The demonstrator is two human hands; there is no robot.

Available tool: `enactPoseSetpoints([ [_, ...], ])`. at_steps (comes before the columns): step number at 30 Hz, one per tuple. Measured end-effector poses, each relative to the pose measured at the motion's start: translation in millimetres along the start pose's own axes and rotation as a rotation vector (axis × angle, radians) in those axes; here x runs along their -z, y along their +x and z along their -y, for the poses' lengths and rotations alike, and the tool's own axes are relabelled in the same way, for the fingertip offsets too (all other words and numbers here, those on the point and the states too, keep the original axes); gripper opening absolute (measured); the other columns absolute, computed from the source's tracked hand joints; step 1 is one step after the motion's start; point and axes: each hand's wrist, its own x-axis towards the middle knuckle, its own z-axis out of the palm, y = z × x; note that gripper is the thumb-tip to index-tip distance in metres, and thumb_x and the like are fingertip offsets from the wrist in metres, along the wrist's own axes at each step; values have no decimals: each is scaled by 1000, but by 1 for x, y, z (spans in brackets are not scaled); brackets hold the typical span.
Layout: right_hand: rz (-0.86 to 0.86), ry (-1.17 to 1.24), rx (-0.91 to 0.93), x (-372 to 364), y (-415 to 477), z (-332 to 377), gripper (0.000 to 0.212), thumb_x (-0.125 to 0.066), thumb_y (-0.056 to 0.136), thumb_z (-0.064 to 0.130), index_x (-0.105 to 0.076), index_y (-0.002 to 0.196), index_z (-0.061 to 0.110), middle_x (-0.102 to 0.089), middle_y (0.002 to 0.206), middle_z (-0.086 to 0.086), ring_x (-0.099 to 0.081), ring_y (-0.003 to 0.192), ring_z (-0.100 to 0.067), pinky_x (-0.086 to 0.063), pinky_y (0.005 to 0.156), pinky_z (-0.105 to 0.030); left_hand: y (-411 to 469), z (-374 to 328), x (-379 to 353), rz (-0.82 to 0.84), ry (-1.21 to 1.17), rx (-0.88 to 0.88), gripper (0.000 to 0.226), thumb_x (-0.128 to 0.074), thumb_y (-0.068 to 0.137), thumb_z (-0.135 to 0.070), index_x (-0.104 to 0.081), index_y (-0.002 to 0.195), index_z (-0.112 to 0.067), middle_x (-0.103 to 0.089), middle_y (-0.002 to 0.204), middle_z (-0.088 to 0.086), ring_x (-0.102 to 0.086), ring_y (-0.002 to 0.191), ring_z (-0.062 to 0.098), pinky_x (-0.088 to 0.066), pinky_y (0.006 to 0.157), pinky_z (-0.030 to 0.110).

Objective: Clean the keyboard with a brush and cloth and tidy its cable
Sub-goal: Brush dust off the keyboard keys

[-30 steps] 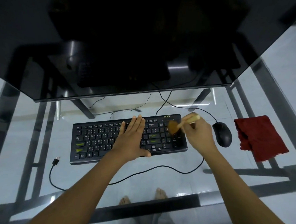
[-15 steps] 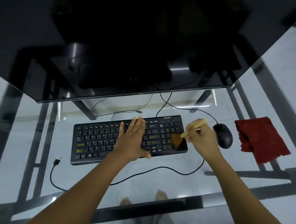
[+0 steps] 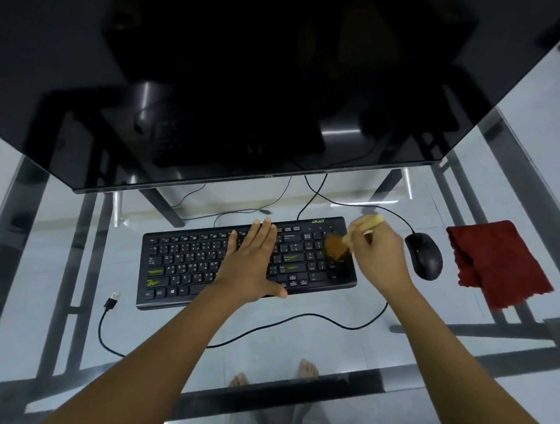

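A black keyboard (image 3: 183, 265) lies across the middle of a glass desk. My left hand (image 3: 252, 262) rests flat on its centre keys, fingers together and pointing away. My right hand (image 3: 379, 254) grips the pale handle of a small brush (image 3: 335, 246), whose brown bristles touch the keys at the keyboard's right end. The keyboard's black cable (image 3: 298, 322) loops along the desk in front, and its free USB plug (image 3: 112, 300) lies left of the keyboard. A red cloth (image 3: 498, 264) lies folded at the right.
A black mouse (image 3: 423, 255) sits between the keyboard and the cloth, its wire running back under a large dark monitor (image 3: 247, 78) that overhangs the desk's far half. Through the glass I see the metal frame (image 3: 293, 399) and bare feet on the floor.
The brush has swept down the right-end keys and back up toward the top rows. My left hand has stayed flat on the keyboard.
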Motion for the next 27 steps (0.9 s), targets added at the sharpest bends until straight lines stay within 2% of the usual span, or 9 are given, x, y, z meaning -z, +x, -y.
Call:
enactPoseSetpoints([
  [2,-96,102,19,-2,6,1,12,-52,95,10,-63,91,8,-70,84,0,-67,74,-15,-51,68,-14,-1,1,0,-5,3,-8,127,-69,70,-66,14,152,-17,25,158,-3,26,144,14,11,117,50],
  [5,95,121,0,-12,5,8,13,-52,96,10,-64,91,9,-73,84,-3,-70,77,-16,-56,73,-23,-2,1,1,-4,12,-15,126,-67,70,-67,14,152,-17,25,158,-3,25,144,14,10,118,50],
  [9,-95,179,13,-13,10,16,14,-52,96,7,-62,88,11,-68,89,-3,-64,78,-10,-48,74,-10,-2,2,0,-14,14,-17,127,-67,70,-69,14,152,-17,25,158,-3,25,144,13,9,118,50],
  [12,118,97,-27,-19,6,14,13,-49,98,11,-62,94,7,-72,88,-13,-71,75,-21,-59,77,-33,-2,3,0,-12,12,-16,127,-67,69,-69,15,152,-18,25,158,-4,26,144,13,10,118,49],
  [15,-71,4,13,-14,6,12,12,-48,96,10,-60,91,11,-68,91,-7,-65,79,-21,-53,72,-30,-2,3,0,-13,7,-16,127,-67,70,-68,15,152,-17,25,158,-3,26,143,13,11,118,49],
  [19,117,-8,21,-6,-4,5,13,-50,97,11,-61,93,8,-72,79,-10,-69,68,-20,-56,66,-27,-3,2,0,-12,6,-14,127,-68,70,-67,15,152,-17,26,158,-3,27,143,13,12,118,48],
  [23,-121,-38,-1,7,-9,-11,18,-49,95,10,-62,84,15,-69,80,-3,-67,72,-22,-55,65,-33,-2,1,-1,-8,-11,-4,127,-69,70,-65,16,152,-17,27,157,-4,28,143,13,12,118,49],
  [25,33,60,-17,10,-15,-15,18,-49,95,9,-63,85,14,-72,76,-8,-69,70,-25,-58,67,-35,-2,1,-1,-9,-10,-5,127,-70,70,-64,16,152,-17,27,157,-4,28,143,13,13,117,49],
  [27,124,-9,-19,10,-21,-16,16,-51,95,9,-61,85,15,-72,78,-6,-69,69,-20,-58,68,-30,-2,1,-2,-11,-10,-7,127,-70,70,-64,15,152,-18,27,157,-4,27,143,13,13,117,48],
])
